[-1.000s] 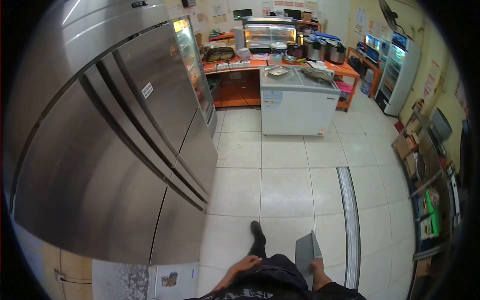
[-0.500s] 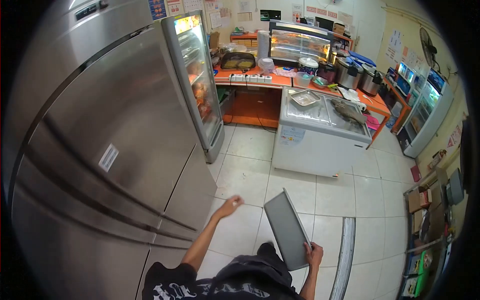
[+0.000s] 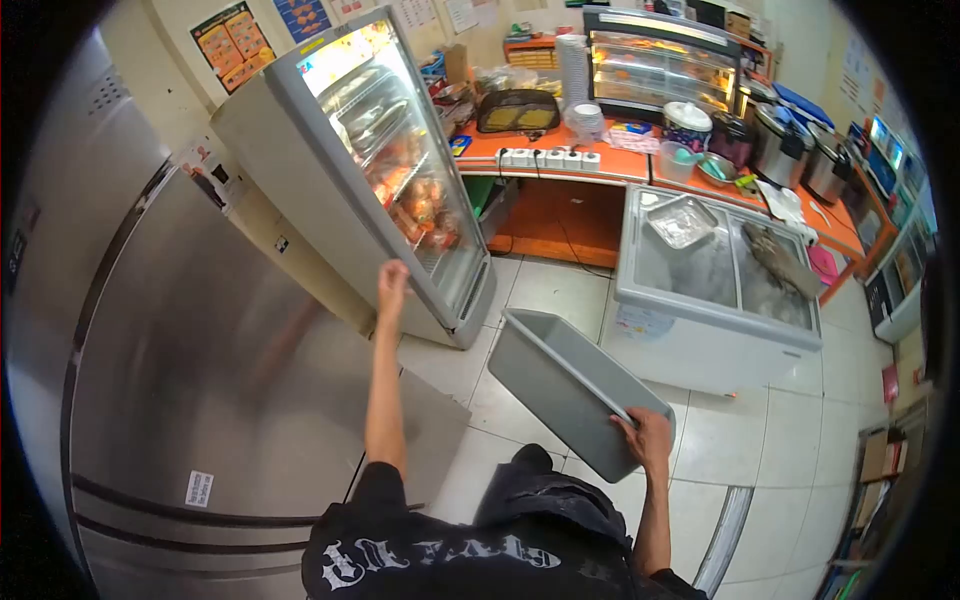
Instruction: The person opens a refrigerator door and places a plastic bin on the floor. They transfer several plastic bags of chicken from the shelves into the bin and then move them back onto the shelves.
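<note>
My right hand (image 3: 650, 436) grips the rim of a long grey plastic tub (image 3: 560, 390) near its right end. The tub hangs tilted in front of my body, its hollow side turned away from me. My left hand (image 3: 393, 283) is raised on an outstretched arm, nearest to the front edge of the glass-door display fridge (image 3: 372, 190). Its fingers are loosely bent, with nothing visible in them. Behind the fridge glass, shelves hold bagged food (image 3: 425, 205), some of it orange-red.
A stainless steel refrigerator (image 3: 190, 380) fills the left side. Ahead stands a white chest freezer (image 3: 710, 345) with a metal tray (image 3: 683, 220) on its glass top. An orange counter (image 3: 610, 175) behind carries a power strip (image 3: 548, 159), cookers and a food warmer (image 3: 660, 70). A metal strip (image 3: 722, 540) crosses the tiled floor.
The view has turned left and closer to the display fridge. My left hand has risen toward the fridge door. The tub has swung up and leftward, still in my right hand.
</note>
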Demonstrator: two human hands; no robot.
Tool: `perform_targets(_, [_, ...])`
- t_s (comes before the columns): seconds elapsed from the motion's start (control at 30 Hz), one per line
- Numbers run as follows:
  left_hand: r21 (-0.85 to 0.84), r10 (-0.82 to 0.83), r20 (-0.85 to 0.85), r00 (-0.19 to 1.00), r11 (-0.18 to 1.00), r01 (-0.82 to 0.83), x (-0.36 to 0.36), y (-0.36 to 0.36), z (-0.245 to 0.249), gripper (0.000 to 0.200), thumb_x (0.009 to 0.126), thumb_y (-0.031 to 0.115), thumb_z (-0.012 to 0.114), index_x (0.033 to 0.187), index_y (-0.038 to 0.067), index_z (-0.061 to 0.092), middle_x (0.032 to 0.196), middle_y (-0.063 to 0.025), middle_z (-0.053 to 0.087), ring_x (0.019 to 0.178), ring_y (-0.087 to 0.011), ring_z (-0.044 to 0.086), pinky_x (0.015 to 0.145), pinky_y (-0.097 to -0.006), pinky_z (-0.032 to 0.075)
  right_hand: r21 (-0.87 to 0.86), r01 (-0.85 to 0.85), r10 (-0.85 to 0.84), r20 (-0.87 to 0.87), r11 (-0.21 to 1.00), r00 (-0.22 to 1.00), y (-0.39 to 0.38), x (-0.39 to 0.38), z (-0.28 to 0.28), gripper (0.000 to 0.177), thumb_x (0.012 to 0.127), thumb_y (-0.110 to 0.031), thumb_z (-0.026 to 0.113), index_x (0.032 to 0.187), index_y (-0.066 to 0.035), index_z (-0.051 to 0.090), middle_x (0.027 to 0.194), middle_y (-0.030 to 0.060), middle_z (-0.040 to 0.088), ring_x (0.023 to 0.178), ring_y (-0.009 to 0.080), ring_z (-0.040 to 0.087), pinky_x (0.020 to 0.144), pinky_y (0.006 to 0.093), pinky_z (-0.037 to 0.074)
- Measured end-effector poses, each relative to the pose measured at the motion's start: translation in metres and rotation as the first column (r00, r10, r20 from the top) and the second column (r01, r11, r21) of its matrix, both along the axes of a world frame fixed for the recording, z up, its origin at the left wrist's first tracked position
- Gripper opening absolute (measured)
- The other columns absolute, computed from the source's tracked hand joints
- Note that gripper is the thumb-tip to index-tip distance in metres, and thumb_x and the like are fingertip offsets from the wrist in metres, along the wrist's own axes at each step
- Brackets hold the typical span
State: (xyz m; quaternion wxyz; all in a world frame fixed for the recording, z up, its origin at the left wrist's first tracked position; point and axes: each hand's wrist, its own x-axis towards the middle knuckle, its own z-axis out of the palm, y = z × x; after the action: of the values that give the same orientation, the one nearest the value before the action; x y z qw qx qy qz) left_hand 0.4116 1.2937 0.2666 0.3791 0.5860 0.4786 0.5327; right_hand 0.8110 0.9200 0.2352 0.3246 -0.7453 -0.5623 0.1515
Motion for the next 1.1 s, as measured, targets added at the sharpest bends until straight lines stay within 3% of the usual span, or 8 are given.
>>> perform_targets(0.2, [0.049, 0.454, -0.001, 0.891, 0.89, -0.453, -0.041, 0.162, 0.073, 0.082, 0.078, 0.038, 0.074, 0.139, 0.011, 0.027, 0.134, -0.0159, 0.034, 0.118, -0.027, 0.045, 0.077, -0.0379, 0.049, 0.009, -0.113, 0.113, -0.091, 0.994, 0.989, 0.151, 0.002, -0.033, 0.033, 0.075, -0.036, 0.074, 0.091, -0.006, 0.072, 0.082, 0.0146, 0.068, 0.072, 0.0325, 0.065, 0.063, 0.037, 0.048])
perform_targets(0.3, [0.35, 0.719, -0.182, 0.671, 0.685, -0.639, -0.06, 0.255, 0.07, 0.097, 0.068, 0.041, 0.081, 0.139, 0.007, 0.024, 0.135, -0.0198, 0.031, 0.122, -0.034, 0.04, 0.087, -0.0476, 0.046, -0.049, -0.167, 0.154, -0.195, 0.985, 0.969, 0.221, -0.004, -0.035, 0.033, 0.077, -0.034, 0.073, 0.091, -0.005, 0.072, 0.077, 0.016, 0.067, 0.069, 0.0313, 0.065, 0.061, 0.036, 0.048])
perform_targets(0.4, [0.451, 0.819, -0.24, 0.522, 0.57, -0.687, -0.045, 0.311, 0.076, 0.105, 0.061, 0.04, 0.085, 0.138, 0.005, 0.023, 0.131, -0.0225, 0.033, 0.12, -0.0388, 0.039, 0.094, -0.0535, 0.04, -0.088, -0.203, 0.17, -0.29, 0.975, 0.942, 0.298, -0.004, -0.04, 0.035, 0.078, -0.035, 0.073, 0.094, -0.004, 0.071, 0.077, 0.0198, 0.066, 0.07, 0.0331, 0.065, 0.064, 0.0368, 0.048])
perform_targets(0.53, [0.312, 0.926, -0.253, 0.279, 0.351, -0.883, -0.011, 0.327, 0.092, 0.102, 0.059, 0.035, 0.085, 0.137, 0.006, 0.026, 0.129, -0.0211, 0.036, 0.119, -0.0403, 0.04, 0.094, -0.0535, 0.04, -0.19, -0.361, 0.312, -0.247, 0.913, 0.918, 0.368, 0.009, 0.005, 0.038, 0.079, -0.038, 0.07, 0.097, -0.005, 0.071, 0.084, 0.02, 0.066, 0.08, 0.038, 0.063, 0.072, 0.0422, 0.049])
perform_targets(0.6, [0.22, 0.932, -0.302, 0.201, 0.273, -0.937, -0.006, 0.336, 0.097, 0.098, 0.059, 0.03, 0.083, 0.136, 0.006, 0.028, 0.128, -0.0206, 0.038, 0.118, -0.0404, 0.041, 0.095, -0.054, 0.04, -0.113, -0.494, 0.467, -0.203, 0.862, 0.861, 0.398, 0.013, -0.005, 0.038, 0.079, -0.038, 0.07, 0.097, -0.005, 0.071, 0.085, 0.0198, 0.066, 0.081, 0.0379, 0.063, 0.072, 0.0428, 0.049])
perform_targets(0.83, [0.274, 0.92, -0.354, 0.17, 0.276, -0.921, -0.006, 0.328, 0.068, 0.094, 0.058, 0.022, 0.075, 0.137, 0.003, 0.028, 0.128, -0.0237, 0.04, 0.12, -0.041, 0.04, 0.097, -0.0554, 0.037, -0.199, -0.785, 0.805, 0.033, 0.586, 0.592, 0.464, 0.031, -0.054, 0.034, 0.078, -0.038, 0.069, 0.096, -0.009, 0.072, 0.092, 0.0114, 0.068, 0.086, 0.0319, 0.064, 0.075, 0.0411, 0.051])
perform_targets(0.93, [0.519, 0.953, -0.299, 0.05, 0.206, -0.83, 0.029, 0.315, 0.06, 0.09, 0.059, 0.024, 0.075, 0.132, -0.003, 0.031, 0.12, -0.0256, 0.045, 0.116, -0.0416, 0.042, 0.099, -0.0494, 0.035, -0.284, -0.818, 0.859, 0.044, 0.5, 0.509, 0.489, 0.028, -0.076, 0.033, 0.078, -0.038, 0.069, 0.096, -0.01, 0.072, 0.091, 0.0114, 0.069, 0.086, 0.0316, 0.064, 0.075, 0.0411, 0.051])
perform_targets(1.1, [0.426, 0.942, -0.102, 0.319, 0.331, -0.842, 0.156, 0.278, 0.045, 0.091, 0.061, 0.032, 0.085, 0.126, -0.002, 0.031, 0.115, -0.0222, 0.042, 0.109, -0.0347, 0.045, 0.093, -0.0462, 0.036, -0.511, -0.79, 0.914, -0.019, 0.339, 0.405, 0.516, 0.023, -0.115, 0.034, 0.08, -0.039, 0.068, 0.1, -0.012, 0.07, 0.095, 0.0122, 0.068, 0.093, 0.0319, 0.063, 0.081, 0.0424, 0.05])
